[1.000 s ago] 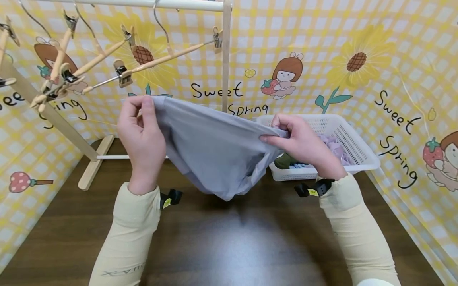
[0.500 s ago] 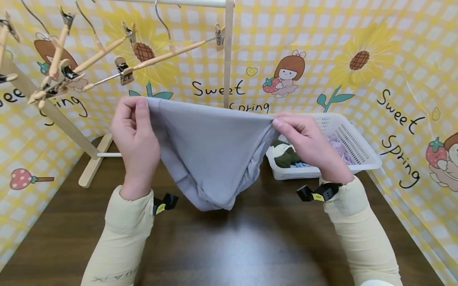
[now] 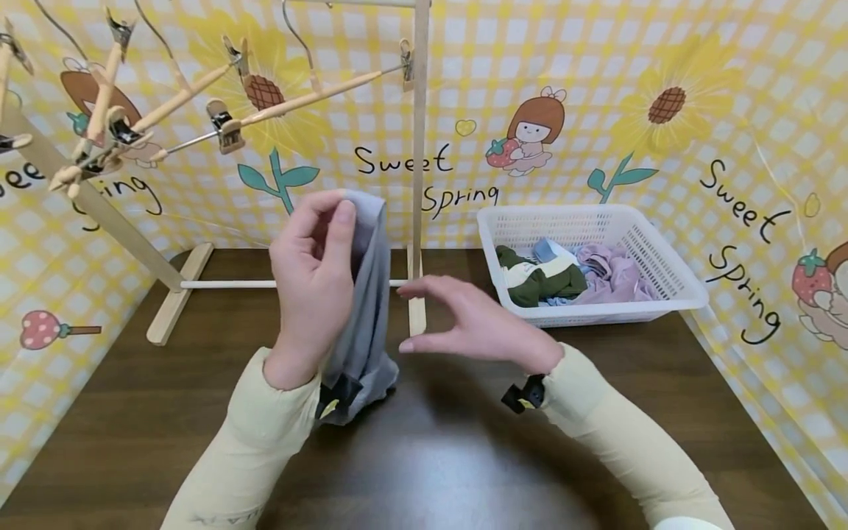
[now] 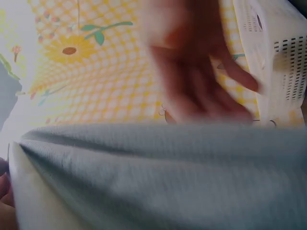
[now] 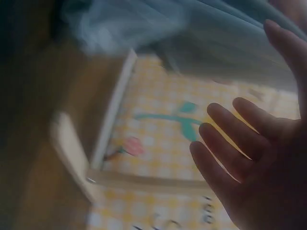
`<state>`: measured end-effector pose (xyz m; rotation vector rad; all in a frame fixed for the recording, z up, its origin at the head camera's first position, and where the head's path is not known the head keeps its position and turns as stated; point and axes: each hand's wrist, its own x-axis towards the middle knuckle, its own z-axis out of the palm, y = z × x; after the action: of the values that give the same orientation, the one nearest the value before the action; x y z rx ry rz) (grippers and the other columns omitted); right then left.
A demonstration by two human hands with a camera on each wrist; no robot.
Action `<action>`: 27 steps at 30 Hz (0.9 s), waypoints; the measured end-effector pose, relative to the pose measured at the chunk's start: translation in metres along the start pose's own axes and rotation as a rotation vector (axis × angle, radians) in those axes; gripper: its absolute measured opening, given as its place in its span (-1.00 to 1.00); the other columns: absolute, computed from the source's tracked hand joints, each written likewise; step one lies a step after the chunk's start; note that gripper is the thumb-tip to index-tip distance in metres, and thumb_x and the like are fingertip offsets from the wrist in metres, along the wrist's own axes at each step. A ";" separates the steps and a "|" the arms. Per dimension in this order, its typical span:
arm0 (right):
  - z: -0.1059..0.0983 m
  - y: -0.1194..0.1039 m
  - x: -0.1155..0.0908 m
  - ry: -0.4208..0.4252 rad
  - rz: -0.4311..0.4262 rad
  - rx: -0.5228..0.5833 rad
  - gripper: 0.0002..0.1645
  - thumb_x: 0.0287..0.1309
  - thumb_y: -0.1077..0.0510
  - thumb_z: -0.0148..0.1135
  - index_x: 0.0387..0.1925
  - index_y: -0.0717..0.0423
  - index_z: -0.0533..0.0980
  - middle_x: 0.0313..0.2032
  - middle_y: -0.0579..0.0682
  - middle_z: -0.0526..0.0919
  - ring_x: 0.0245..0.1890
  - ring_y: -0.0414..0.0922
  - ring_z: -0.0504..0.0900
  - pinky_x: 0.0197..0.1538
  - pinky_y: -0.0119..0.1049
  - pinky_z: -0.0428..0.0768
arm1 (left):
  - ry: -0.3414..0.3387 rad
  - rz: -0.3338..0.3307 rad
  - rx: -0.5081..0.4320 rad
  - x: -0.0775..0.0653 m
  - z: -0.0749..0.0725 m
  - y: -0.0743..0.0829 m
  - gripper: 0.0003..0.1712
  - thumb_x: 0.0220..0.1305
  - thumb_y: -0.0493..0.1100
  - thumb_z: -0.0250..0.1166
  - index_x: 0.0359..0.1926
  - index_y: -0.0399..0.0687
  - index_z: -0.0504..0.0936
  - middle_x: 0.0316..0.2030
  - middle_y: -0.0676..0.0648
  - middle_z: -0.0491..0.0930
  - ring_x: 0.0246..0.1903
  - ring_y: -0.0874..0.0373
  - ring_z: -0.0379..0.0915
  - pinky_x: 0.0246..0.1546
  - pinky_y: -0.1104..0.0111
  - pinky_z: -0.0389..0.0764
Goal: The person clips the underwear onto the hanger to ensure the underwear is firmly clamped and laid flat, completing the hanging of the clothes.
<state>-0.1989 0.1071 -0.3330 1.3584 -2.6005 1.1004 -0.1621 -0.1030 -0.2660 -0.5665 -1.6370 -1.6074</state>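
Observation:
A pair of grey briefs hangs folded and narrow from my left hand, which pinches its waistband between thumb and fingers in the head view. In the left wrist view the briefs' cloth fills the lower part. My right hand is just right of the briefs, apart from them, with thumb and fingers spread and nothing held. The right wrist view has this hand with its fingers extended below the blurred grey cloth.
Wooden hangers with clips, one hanger nearest, hang on a rack at the back left. A white basket at the right holds a dark green garment and a lilac garment. Brown tabletop lies beneath.
My right hand has let go of the waistband and moved left and down, its fingers opening. My left hand has moved right, and the briefs, earlier stretched between both hands, now hang folded.

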 end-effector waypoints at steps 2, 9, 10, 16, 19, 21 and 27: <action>0.009 0.006 0.002 -0.023 -0.039 0.041 -0.41 0.27 -0.17 0.40 0.23 -0.02 0.54 0.14 -0.22 0.59 0.17 -0.28 0.50 0.23 -0.25 0.45 | -0.075 -0.004 -0.003 0.000 -0.003 0.002 -0.67 0.47 -0.34 0.19 0.19 -0.31 0.60 -0.08 -0.12 0.64 -0.27 0.06 0.59 -0.27 0.38 0.60; -0.007 0.020 -0.006 0.204 0.029 0.153 -0.80 0.51 0.20 0.10 -0.29 0.08 0.59 -0.49 -0.10 0.47 -0.49 -0.19 0.43 -0.39 -0.27 0.45 | -0.168 -0.137 0.175 0.009 -0.039 -0.008 -0.21 0.45 -0.34 0.20 0.58 0.22 0.18 0.21 -0.02 0.56 -0.02 0.06 0.58 -0.11 0.35 0.59; -0.014 0.020 -0.009 0.256 0.062 0.179 -0.78 0.52 0.19 0.08 -0.31 0.11 0.56 -0.51 -0.07 0.44 -0.50 -0.15 0.42 -0.40 -0.26 0.43 | -0.168 -0.157 0.219 0.010 -0.046 -0.011 -0.21 0.46 -0.33 0.20 0.58 0.24 0.17 0.24 0.00 0.53 0.01 0.09 0.55 -0.10 0.37 0.57; -0.045 0.015 -0.029 0.434 0.144 0.273 -0.64 0.52 0.18 0.11 -0.50 0.13 0.45 -0.62 0.01 0.27 -0.60 -0.07 0.29 -0.48 -0.27 0.26 | -0.231 -0.253 0.400 0.002 -0.082 -0.017 -0.29 0.47 -0.22 0.24 0.53 0.33 0.28 0.16 -0.09 0.58 -0.12 0.25 0.59 -0.23 0.50 0.54; -0.052 0.009 -0.040 0.386 0.108 0.287 -0.61 0.49 0.21 0.14 -0.56 0.04 0.46 -0.68 -0.04 0.24 -0.67 -0.11 0.27 -0.55 -0.30 0.23 | -0.291 -0.276 0.357 -0.003 -0.095 -0.005 -0.31 0.47 -0.25 0.24 0.52 0.26 0.32 -0.09 -0.10 0.70 -0.32 0.28 0.64 -0.41 0.51 0.57; -0.053 0.003 -0.044 0.322 0.076 0.317 -0.60 0.49 0.25 0.12 -0.57 0.02 0.47 -0.68 -0.05 0.27 -0.68 -0.11 0.30 -0.57 -0.30 0.26 | -0.311 -0.310 0.274 -0.005 -0.101 0.008 -0.35 0.47 -0.29 0.23 0.50 0.15 0.35 -0.27 -0.10 0.73 -0.43 0.25 0.66 -0.55 0.48 0.55; -0.028 0.010 -0.039 0.116 0.191 0.309 -0.81 0.52 0.20 0.08 -0.24 0.11 0.59 -0.41 -0.01 0.59 -0.48 -0.11 0.54 -0.38 -0.25 0.52 | -0.419 -0.446 0.326 -0.006 -0.115 0.001 -0.46 0.53 -0.19 0.19 0.45 -0.09 0.37 -0.39 -0.25 0.72 -0.52 0.05 0.67 -0.61 0.31 0.60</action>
<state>-0.1906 0.1549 -0.3300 1.0614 -2.5989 1.6135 -0.1341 -0.2135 -0.2793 -0.4005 -2.4204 -1.5372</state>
